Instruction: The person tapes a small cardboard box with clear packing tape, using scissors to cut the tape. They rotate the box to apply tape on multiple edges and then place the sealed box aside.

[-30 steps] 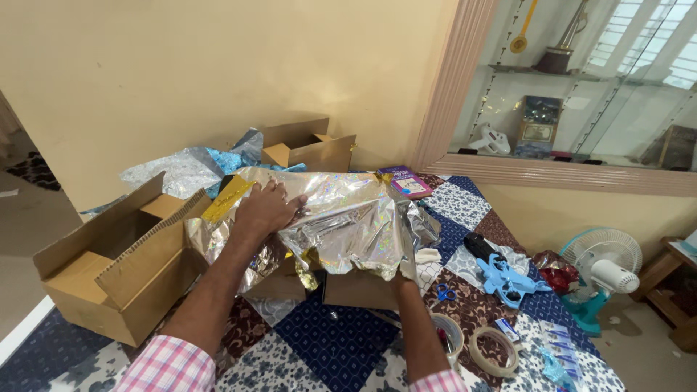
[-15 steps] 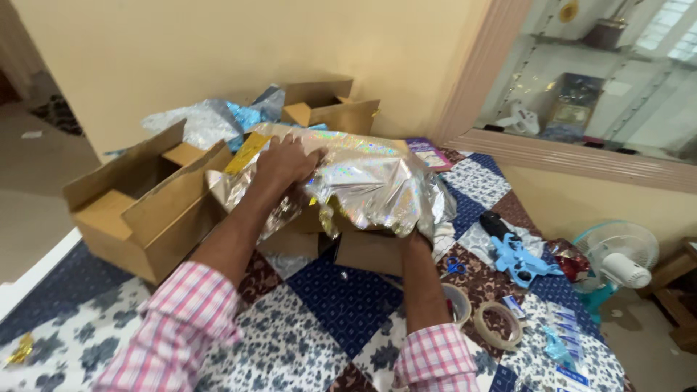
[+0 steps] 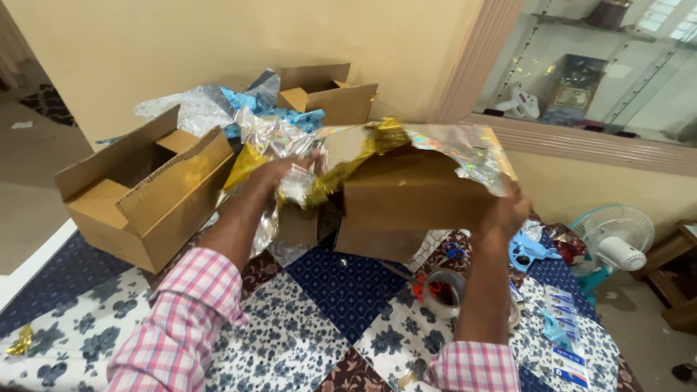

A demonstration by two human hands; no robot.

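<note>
The left hand [image 3: 279,174] presses on crumpled foil [image 3: 290,149], fingers bent into the wrap. The right hand [image 3: 508,210] grips the right end of the box [image 3: 410,196], fingers curled behind it, tilting it above the quilt's [image 3: 327,290] middle. An open carton [image 3: 145,192] sits at the left edge; tape rolls [image 3: 443,290] lie near the right.

Room interior, daylit.
Plain cream wall [image 3: 218,43] far; glass-fronted display cabinet [image 3: 602,65] far right; 1 small fan [image 3: 613,243] on the floor, right.
</note>
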